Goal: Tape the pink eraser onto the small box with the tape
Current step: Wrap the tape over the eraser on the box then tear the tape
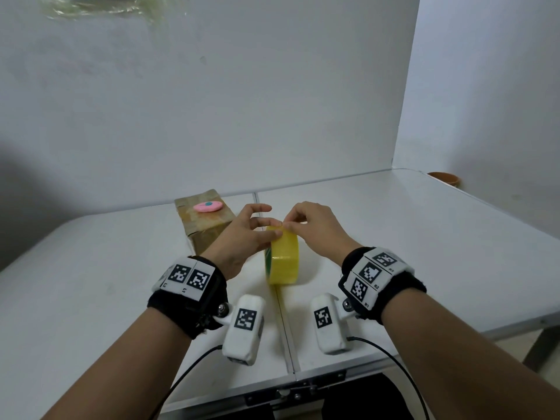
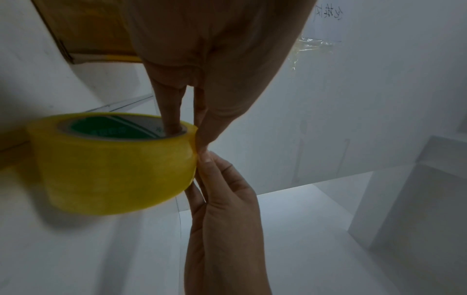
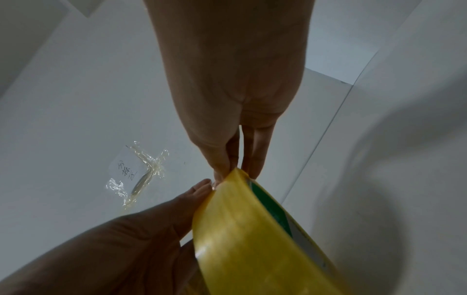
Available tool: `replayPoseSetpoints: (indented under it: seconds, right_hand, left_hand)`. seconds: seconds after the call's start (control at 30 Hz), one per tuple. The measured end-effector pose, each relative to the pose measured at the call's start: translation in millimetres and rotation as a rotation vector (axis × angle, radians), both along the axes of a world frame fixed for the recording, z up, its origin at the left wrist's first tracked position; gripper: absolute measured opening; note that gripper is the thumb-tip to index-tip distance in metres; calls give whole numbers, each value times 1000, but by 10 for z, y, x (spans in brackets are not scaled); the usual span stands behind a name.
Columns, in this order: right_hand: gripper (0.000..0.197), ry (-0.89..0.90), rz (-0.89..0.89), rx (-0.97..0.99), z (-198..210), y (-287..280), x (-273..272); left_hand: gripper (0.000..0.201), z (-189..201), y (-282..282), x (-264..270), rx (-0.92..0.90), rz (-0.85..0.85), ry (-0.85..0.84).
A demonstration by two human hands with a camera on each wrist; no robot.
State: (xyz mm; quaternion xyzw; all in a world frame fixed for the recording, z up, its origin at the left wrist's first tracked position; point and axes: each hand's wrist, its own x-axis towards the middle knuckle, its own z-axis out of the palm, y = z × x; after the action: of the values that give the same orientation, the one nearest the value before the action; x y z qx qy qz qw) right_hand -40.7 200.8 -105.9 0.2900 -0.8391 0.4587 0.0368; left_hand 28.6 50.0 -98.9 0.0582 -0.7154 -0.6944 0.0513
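A yellow tape roll (image 1: 283, 258) with a green core stands on edge at the table's middle seam. My left hand (image 1: 251, 234) grips it, a finger inside the core (image 2: 171, 123) and the thumb on the outer face. My right hand (image 1: 303, 221) pinches at the roll's top rim, where the fingertips (image 3: 225, 169) meet the tape roll (image 3: 242, 229). The pink eraser (image 1: 208, 207), oval with a blue-green dot, lies on top of the small brown cardboard box (image 1: 200, 225), just behind and left of my left hand.
The white folding table (image 1: 424, 237) runs to a white back wall. Crumpled clear tape with a paper note (image 3: 136, 175) sticks to the wall. A brown pot (image 1: 445, 178) sits beyond the table's far right corner. Cables trail from both wrist cameras.
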Motion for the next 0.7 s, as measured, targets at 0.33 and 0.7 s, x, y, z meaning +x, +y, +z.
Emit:
replayPoseSetpoints:
  seconds: [0.33, 0.7]
  right_hand:
    - [16, -7, 30, -14, 139, -24, 102]
    - [7, -30, 45, -4, 119, 96, 108]
  left_hand:
    - [41, 27, -47, 38, -122, 36, -54]
    - [28, 35, 11, -45, -253, -12, 42]
